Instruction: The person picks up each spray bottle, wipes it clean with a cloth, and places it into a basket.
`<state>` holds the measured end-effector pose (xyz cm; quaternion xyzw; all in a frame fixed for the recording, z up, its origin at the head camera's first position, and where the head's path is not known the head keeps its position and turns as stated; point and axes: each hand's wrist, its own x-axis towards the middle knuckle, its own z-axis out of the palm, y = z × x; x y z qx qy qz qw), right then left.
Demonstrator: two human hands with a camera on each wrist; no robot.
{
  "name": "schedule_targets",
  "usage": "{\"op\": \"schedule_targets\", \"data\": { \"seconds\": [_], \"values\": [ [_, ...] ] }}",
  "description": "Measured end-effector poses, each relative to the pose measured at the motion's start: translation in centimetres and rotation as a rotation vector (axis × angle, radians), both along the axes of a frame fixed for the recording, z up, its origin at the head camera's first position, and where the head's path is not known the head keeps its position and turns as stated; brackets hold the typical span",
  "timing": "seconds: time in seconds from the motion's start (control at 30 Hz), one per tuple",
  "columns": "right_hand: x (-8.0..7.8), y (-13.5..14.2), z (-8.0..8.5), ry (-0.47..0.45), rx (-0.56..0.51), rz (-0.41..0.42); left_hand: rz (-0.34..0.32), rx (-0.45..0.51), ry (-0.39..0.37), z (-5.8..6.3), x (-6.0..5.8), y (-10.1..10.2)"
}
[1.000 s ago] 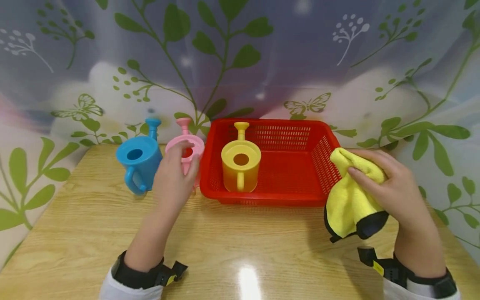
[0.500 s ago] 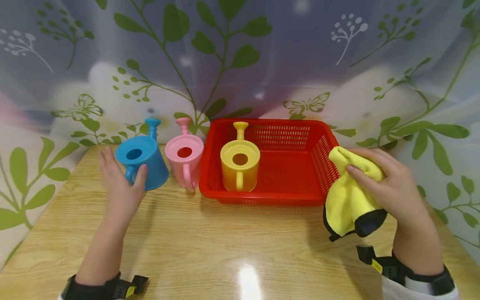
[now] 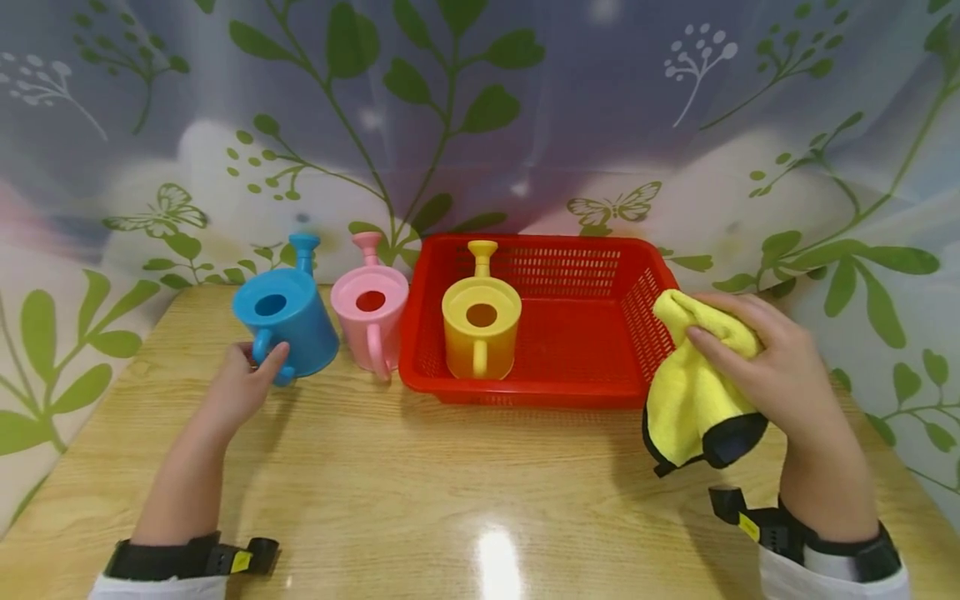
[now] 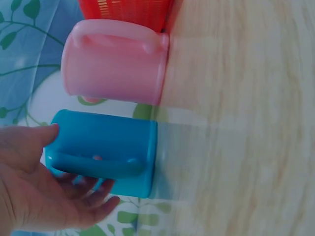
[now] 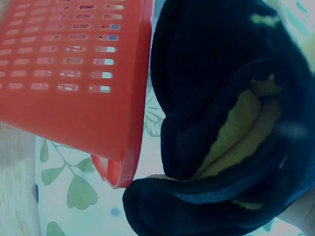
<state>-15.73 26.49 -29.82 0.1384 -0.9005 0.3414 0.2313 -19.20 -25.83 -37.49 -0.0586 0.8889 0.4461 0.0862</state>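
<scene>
My left hand point(image 3: 242, 385) is at the handle of the blue watering can point(image 3: 309, 332), which stands upright on the table at the left. In the left wrist view the fingers pass behind the handle point(image 4: 101, 167), and the thumb lies near the can's top. A yellow cloth with dark edging point(image 3: 693, 408) hangs from my right hand point(image 3: 787, 379), pinched between thumb and fingers. It hangs beside the right end of the red basket point(image 3: 540, 398); its dark side point(image 5: 216, 54) fills much of the right wrist view.
A pink watering can point(image 3: 351, 323) stands between the blue one and the basket. Inside the basket, at its left end, is a yellow watering can point(image 3: 461, 350). A leaf-patterned curtain point(image 3: 600, 100) hangs behind the wooden table point(image 3: 420, 492).
My left hand has moved left from over the pink watering can to the blue one, and its fingers have curled in at the handle. The right hand and cloth have hardly moved.
</scene>
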Motion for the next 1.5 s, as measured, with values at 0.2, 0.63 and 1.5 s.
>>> {"op": "schedule_targets", "data": {
  "seconds": [0.2, 0.63, 1.5],
  "values": [
    [-0.2, -0.1, -0.1, 0.006, -0.001, 0.003, -0.042, 0.006, 0.030, -0.3, -0.5, 0.0],
    [-0.5, -0.3, -0.4, -0.007, 0.003, 0.012, 0.408, 0.207, 0.187, 0.5, -0.8, 0.9],
    [-0.8, -0.5, -0.7, 0.026, 0.000, 0.012, 0.631, 0.850, 0.690, 5.0, -1.0, 5.1]
  ]
}}
